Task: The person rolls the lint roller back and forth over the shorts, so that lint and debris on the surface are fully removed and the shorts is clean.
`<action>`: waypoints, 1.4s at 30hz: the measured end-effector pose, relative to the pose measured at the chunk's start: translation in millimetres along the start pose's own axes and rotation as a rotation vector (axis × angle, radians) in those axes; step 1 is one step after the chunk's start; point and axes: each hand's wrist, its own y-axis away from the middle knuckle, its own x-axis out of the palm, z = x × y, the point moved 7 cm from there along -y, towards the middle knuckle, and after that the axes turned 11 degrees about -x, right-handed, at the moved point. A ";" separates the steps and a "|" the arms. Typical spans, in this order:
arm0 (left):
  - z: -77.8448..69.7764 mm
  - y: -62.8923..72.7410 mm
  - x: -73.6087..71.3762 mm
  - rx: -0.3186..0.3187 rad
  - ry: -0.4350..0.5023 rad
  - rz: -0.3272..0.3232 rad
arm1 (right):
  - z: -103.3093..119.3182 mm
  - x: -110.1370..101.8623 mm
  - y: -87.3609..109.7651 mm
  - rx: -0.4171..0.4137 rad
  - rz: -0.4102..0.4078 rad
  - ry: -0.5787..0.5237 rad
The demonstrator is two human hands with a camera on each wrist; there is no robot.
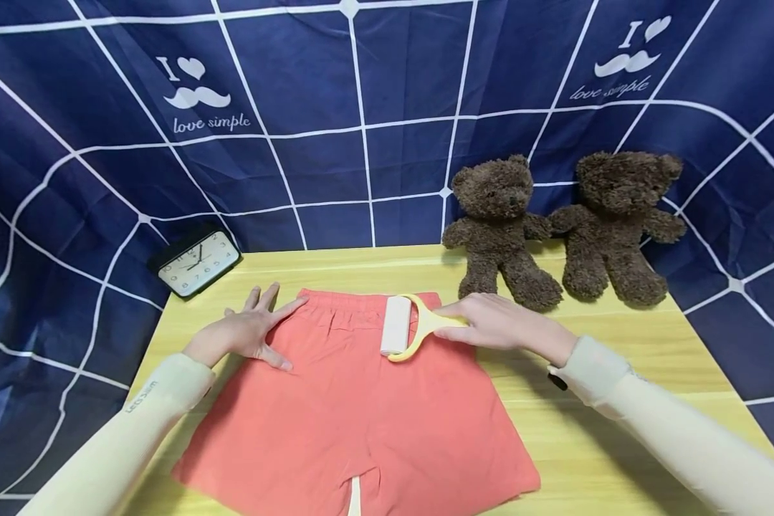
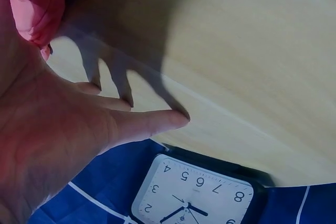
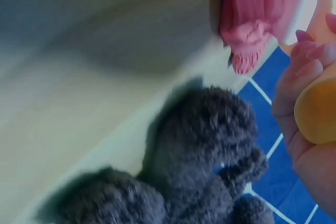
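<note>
Coral-red shorts (image 1: 355, 416) lie spread on the wooden table, their elastic waistband toward the back. My left hand (image 1: 253, 331) rests at the upper left corner of the shorts with its fingers spread, thumb and index on the cloth. In the left wrist view, the outstretched fingers of the left hand (image 2: 68, 124) show over the bare wood. My right hand (image 1: 490, 320) grips the yellow handle of a lint roller (image 1: 396, 326). The white roll lies on the shorts just below the waistband, right of the middle. The right wrist view shows the handle's rounded end (image 3: 320, 111) in the curled right hand (image 3: 302, 82).
A black-framed clock (image 1: 200, 264) stands at the table's back left. Two brown teddy bears (image 1: 499, 229) sit side by side at the back right, the nearer one close beyond my right hand. Dark blue cloth (image 1: 309, 172) with white lines hangs around the table (image 1: 619, 373).
</note>
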 end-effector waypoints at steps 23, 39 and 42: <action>-0.5 -0.8 0.9 0.001 -0.045 -0.022 | -20.3 -29.6 66.9 0.095 0.056 0.010; 1.7 2.7 -0.6 0.000 -0.034 -0.018 | -30.4 -32.7 119.0 0.054 -0.025 0.025; 0.2 1.2 -0.1 0.004 -0.030 -0.015 | -31.9 -35.9 128.5 0.007 -0.057 0.068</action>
